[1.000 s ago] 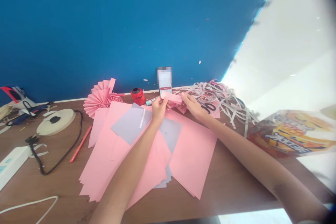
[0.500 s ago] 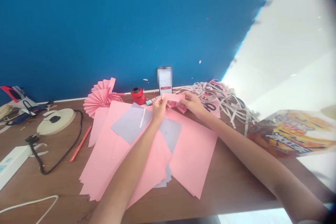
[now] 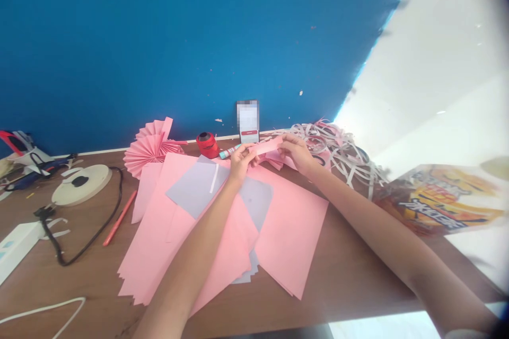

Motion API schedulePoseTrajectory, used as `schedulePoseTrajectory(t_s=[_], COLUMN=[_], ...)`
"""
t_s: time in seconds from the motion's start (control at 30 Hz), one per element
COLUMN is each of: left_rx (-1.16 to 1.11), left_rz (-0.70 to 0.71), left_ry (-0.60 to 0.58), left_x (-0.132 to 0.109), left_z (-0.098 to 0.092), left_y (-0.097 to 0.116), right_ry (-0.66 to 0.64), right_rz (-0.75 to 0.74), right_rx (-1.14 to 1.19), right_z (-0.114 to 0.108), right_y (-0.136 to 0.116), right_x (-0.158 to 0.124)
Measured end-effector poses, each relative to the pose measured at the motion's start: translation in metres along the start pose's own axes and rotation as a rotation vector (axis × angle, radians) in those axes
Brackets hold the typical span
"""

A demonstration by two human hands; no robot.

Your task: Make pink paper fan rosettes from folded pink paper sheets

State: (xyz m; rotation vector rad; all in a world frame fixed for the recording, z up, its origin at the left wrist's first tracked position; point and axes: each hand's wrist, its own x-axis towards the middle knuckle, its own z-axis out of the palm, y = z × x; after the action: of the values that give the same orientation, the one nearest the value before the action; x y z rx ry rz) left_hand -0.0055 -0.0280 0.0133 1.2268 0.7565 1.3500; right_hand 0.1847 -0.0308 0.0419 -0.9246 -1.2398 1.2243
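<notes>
A small pink paper strip (image 3: 267, 146) is held up between my two hands, near the back of the table. My left hand (image 3: 242, 161) pinches its left end, and my right hand (image 3: 296, 152) grips the right end, which sits a little higher. Under my forearms lie fanned sheets of pink paper (image 3: 292, 238), with grey-purple sheets (image 3: 196, 185) among them. One thin white strip (image 3: 214, 178) rests on the grey sheet. Just left of my left hand is a glue stick (image 3: 228, 152). Folded pink paper behind the hands is partly hidden.
A phone (image 3: 248, 122) leans on the blue wall beside a red spool (image 3: 207, 144). Pleated pink fans (image 3: 150, 148), a red pen (image 3: 119, 218), a black cord (image 3: 89, 251) and a white ribbon roll (image 3: 82, 185) lie left. Shredded paper strips (image 3: 345, 151) and a printed plastic bag (image 3: 441, 198) are right.
The pink strip has tilted, its right end now higher than its left. My right hand has risen slightly and turned. The whole view has shifted a little.
</notes>
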Motion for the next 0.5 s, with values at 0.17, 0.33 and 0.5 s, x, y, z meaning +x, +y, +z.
schedulePoseTrajectory(t_s=[0.17,0.33,0.5], left_rx=[-0.011,-0.04,-0.068], left_rz=[-0.005,-0.022,-0.006], left_ry=[-0.017,-0.026,-0.097], left_x=[-0.0007,-0.0007,-0.0003], left_z=[0.001,0.0035,0.0028], left_y=[0.0008,0.0037,0.0031], right_ry=[0.002,0.01,0.014], right_rz=[0.025,0.069,0.072], right_rx=[0.109,0.195,0.203], right_z=[-0.0053,-0.0071,-0.0085], right_y=[0.004,0.0055,0.0062], right_x=[0.0025,0.0055,0.0064])
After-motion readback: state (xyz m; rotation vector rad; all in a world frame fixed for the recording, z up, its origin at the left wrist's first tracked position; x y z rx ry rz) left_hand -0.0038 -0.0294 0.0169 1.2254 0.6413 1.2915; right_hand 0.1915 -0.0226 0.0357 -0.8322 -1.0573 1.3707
